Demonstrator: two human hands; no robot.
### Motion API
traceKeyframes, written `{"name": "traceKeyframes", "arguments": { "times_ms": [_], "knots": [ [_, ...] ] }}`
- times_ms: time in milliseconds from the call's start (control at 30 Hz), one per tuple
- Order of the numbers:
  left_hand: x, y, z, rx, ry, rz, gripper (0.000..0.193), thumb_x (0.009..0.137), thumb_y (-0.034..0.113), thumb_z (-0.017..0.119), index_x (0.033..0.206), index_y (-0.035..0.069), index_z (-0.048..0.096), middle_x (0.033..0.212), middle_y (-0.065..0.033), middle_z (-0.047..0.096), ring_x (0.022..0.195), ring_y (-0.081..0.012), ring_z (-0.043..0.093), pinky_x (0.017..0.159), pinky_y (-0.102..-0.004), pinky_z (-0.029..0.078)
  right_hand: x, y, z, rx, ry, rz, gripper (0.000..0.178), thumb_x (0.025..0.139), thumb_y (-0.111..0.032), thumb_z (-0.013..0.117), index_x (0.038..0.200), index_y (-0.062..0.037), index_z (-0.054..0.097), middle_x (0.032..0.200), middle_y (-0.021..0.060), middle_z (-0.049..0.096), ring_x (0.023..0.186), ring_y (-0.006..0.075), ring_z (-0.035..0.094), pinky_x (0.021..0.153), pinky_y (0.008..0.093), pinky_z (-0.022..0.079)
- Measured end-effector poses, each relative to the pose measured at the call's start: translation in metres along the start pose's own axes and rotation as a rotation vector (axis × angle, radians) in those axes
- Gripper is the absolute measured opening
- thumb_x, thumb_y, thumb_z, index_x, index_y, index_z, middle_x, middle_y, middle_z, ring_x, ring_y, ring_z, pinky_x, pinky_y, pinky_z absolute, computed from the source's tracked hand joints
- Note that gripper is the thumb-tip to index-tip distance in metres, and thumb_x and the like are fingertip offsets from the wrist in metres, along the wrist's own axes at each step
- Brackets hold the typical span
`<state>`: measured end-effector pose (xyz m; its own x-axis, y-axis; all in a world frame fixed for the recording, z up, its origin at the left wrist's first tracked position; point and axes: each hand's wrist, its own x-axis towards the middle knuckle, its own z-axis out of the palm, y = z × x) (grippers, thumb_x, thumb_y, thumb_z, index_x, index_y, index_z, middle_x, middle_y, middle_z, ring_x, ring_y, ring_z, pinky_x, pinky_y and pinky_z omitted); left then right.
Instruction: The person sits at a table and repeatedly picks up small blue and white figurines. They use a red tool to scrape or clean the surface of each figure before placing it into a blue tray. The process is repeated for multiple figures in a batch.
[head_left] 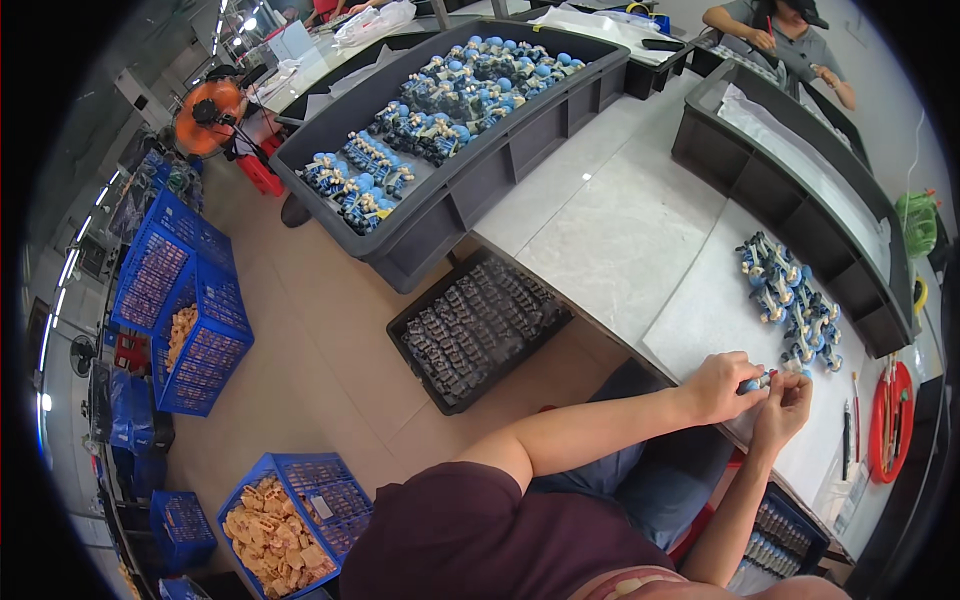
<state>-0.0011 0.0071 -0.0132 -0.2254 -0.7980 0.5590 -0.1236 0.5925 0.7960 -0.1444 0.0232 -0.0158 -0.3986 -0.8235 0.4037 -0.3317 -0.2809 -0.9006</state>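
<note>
My left hand (pixel 722 388) is closed around a small blue figurine (pixel 752 384), its fingertips near the table's front edge. Close against it, my right hand (pixel 783 405) pinches with thumb and fingers at the figurine's other end. Whether those fingers grip the figurine itself or some tiny part on it is too small to tell. Just beyond both hands, a loose cluster of blue-and-cream figurines (pixel 785 290) lies on a white sheet (pixel 690 330) on the table.
A large grey bin of figurines (pixel 470 180) stands left on the table; a long grey tray (pixel 790 190) runs along the far right. Brushes (pixel 856 415) and a red round tray (pixel 890 420) lie right. Blue crates (pixel 265 495) and a black tray (pixel 470 400) sit below left. A co-worker (pixel 785 45) sits opposite.
</note>
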Motion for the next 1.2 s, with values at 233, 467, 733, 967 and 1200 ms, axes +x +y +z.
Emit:
{"name": "traceKeyframes", "arguments": {
  "times_ms": [233,467,733,967,1200],
  "knots": [
    [0.0,0.0,0.0,0.023,0.021,0.035,0.03,0.073,0.017,0.071,0.094,-0.004,0.065,0.07,-0.0142,0.057,0.058,-0.0269,0.058,0.053,-0.0364,0.046,-0.005,0.001,0.002,-0.043,0.044,0.018,0.015,0.082,0.009,0.057,0.08,-0.003,0.048,0.076,-0.0013,0.048,0.07,0.0063,0.046,0.067,0.02,0.041],
    [0.007,-0.005,0.002,0.037,-0.07,0.027,0.025,0.074,0.009,0.073,0.095,-0.003,0.066,0.068,-0.0122,0.058,0.053,-0.0186,0.054,0.047,-0.03,0.043,-0.002,-0.008,0.011,-0.155,0.122,0.032,0.016,0.078,0.005,0.061,0.074,-0.0036,0.048,0.062,-0.0012,0.045,0.06,0.0061,0.043,0.056,0.0227,0.039],
    [0.006,0.001,0.008,-0.095,-0.101,-0.078,0.03,0.075,0.012,0.074,0.099,-0.004,0.065,0.07,-0.0094,0.059,0.051,-0.014,0.056,0.046,-0.0262,0.044,-0.001,-0.016,0.002,0.005,0.122,0.098,0.011,0.078,0.008,0.057,0.077,-0.0018,0.051,0.069,0.0027,0.058,0.069,0.0092,0.059,0.061,0.0232,0.045],
    [0.004,0.004,0.004,-0.092,-0.153,-0.107,0.031,0.077,0.006,0.073,0.103,-0.008,0.063,0.08,-0.0057,0.06,0.061,-0.0034,0.052,0.051,-0.0168,0.043,0.001,-0.01,-0.003,-0.034,0.133,0.123,0.011,0.079,0.007,0.059,0.079,-0.0021,0.053,0.07,0.004,0.058,0.07,0.0091,0.06,0.06,0.0242,0.046],
    [0.007,0.002,0.005,-0.096,-0.122,-0.099,0.029,0.076,0.007,0.073,0.1,-0.007,0.064,0.075,-0.0087,0.06,0.059,-0.01,0.058,0.049,-0.0216,0.047,-0.005,-0.014,-0.006,0.112,0.209,0.093,0.015,0.077,0.006,0.063,0.083,-0.0016,0.051,0.073,0.0043,0.06,0.067,0.009,0.058,0.061,0.025,0.046]
  ]
}}
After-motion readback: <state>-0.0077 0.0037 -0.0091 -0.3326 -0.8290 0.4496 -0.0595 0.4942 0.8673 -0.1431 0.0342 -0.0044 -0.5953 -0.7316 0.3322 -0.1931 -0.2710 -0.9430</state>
